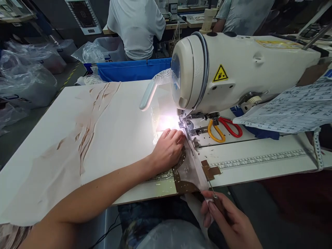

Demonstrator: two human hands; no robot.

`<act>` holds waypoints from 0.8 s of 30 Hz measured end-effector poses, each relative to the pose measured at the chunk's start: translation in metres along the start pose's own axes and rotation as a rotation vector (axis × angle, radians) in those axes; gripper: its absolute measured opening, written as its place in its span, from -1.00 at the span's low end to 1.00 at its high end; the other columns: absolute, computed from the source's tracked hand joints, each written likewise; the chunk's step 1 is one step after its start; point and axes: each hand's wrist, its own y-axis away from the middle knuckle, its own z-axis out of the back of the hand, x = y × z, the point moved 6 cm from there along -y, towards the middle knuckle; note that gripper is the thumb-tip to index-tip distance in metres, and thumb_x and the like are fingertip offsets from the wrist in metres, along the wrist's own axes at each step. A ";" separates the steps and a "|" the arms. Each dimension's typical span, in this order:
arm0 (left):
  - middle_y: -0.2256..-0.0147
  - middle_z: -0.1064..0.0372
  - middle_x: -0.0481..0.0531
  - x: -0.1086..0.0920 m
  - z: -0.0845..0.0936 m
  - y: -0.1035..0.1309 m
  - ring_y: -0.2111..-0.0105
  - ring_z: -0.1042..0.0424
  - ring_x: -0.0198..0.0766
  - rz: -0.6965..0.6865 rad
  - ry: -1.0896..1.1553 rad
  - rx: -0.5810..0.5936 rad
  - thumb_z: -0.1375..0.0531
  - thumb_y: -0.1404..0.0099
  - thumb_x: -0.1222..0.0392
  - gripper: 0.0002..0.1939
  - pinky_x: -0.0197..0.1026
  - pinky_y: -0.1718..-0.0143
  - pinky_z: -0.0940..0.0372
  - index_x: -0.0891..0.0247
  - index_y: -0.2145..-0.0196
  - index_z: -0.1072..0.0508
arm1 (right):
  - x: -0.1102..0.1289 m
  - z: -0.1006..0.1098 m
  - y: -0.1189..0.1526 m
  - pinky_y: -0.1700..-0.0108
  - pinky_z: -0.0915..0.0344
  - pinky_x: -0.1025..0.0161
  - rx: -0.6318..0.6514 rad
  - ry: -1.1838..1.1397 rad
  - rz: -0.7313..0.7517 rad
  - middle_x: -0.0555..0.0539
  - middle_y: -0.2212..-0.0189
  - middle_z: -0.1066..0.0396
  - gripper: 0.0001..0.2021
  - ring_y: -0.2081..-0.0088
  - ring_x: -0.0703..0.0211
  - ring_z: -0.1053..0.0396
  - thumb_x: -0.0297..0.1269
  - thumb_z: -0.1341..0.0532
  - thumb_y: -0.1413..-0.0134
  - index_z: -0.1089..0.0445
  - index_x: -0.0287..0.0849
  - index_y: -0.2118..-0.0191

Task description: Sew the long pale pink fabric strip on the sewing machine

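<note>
A strip of thin pale fabric (193, 169) runs from under the sewing machine's lit needle area over the table's front edge. My left hand (169, 150) presses the fabric down just in front of the presser foot (184, 123), fingers bent and close together. Below the table edge, my right hand (228, 218) is closed around the handle of an awl (214, 194), its thin shaft pointing up and away. That hand's thumb and fingers also pinch the fabric's hanging edge. Glare whitens the cloth around the needle and hides the stitching.
The machine head (233, 69) fills the right. Yellow-and-red-handled scissors (218, 133) lie beneath it. A printed paper sheet (290, 107) hangs nearby. Sheer cloth pieces (86, 138) spread across the left tabletop. Two people sit beyond; plastic-bagged bins (23, 83) stand left.
</note>
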 end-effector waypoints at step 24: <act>0.09 -0.33 0.27 0.011 0.007 -0.005 0.06 -0.27 0.00 0.080 0.095 -0.086 0.01 -0.30 0.29 -0.66 0.06 0.04 -0.30 0.42 0.05 -0.42 | 0.015 0.022 -0.002 0.28 -0.45 0.34 -0.085 0.320 0.273 -0.08 0.26 -0.59 -0.76 0.28 0.11 -0.53 -0.07 -0.20 -0.15 -0.55 0.01 0.17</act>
